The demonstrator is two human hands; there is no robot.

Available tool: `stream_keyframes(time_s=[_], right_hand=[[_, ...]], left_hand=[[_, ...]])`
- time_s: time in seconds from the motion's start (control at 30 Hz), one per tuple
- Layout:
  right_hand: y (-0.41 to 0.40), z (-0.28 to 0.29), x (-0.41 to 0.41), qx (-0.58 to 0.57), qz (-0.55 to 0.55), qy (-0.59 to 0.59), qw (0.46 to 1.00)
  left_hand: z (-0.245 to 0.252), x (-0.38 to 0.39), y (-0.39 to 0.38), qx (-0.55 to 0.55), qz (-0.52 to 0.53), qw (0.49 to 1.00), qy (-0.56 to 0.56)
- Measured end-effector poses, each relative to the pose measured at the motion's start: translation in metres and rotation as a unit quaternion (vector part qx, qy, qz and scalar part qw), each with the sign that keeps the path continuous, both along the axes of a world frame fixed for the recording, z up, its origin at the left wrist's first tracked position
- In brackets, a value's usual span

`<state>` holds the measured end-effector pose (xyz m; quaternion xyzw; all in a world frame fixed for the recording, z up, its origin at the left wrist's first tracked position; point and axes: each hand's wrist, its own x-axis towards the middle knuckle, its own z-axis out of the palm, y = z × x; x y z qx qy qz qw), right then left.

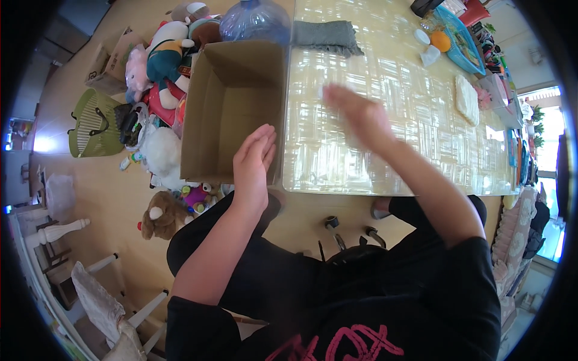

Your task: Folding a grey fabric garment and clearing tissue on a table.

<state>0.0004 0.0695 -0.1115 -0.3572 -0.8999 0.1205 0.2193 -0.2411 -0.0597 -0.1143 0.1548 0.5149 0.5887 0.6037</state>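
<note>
An open, empty cardboard box [228, 108] stands against the left edge of the glossy, patterned tabletop [343, 167]. Over the box's near right part is my left hand [256, 158], its fingers straight and close together, with nothing seen in it. My right hand [356, 110] is above the tabletop, blurred by motion; a small whitish spot shows at its fingertips, and I cannot tell whether it is a held thing. Beyond it, a folded grey cloth [326, 37] lies at the table's far left part.
Left of the box are piled plush toys [165, 58] and a green plastic basket [95, 124]. A large water bottle [255, 22] stands behind the box. An orange [440, 41], a blue basket [460, 40] and a folded pale cloth [466, 100] lie on the table's right side.
</note>
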Motion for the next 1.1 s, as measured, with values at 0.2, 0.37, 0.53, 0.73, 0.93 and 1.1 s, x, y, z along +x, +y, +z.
stream_keyframes(time_s=[0.2,0.37,0.53,0.73,0.93,1.1], right_hand=[[-0.1,0.027,0.021,-0.079,0.164,0.002,0.983],[-0.06,0.024,0.03,-0.109,0.084,0.052,0.989],[0.057,0.025,0.043,0.02,-0.194,0.048,0.98],[-0.017,0.003,0.024,-0.005,-0.162,0.048,0.986],[-0.137,0.021,0.017,-0.07,0.013,0.051,0.996],[-0.129,0.028,0.031,-0.085,0.032,0.071,0.993]], left_hand=[[0.011,0.017,0.013,0.068,-0.025,0.992,0.108],[0.011,0.023,0.012,0.109,-0.052,0.982,0.142],[0.012,0.027,0.008,0.072,-0.03,0.986,0.148],[0.051,0.009,-0.004,0.167,-0.249,0.811,0.502],[0.059,0.004,-0.01,0.27,-0.404,0.621,0.615],[0.049,0.013,-0.007,0.288,-0.402,0.574,0.652]])
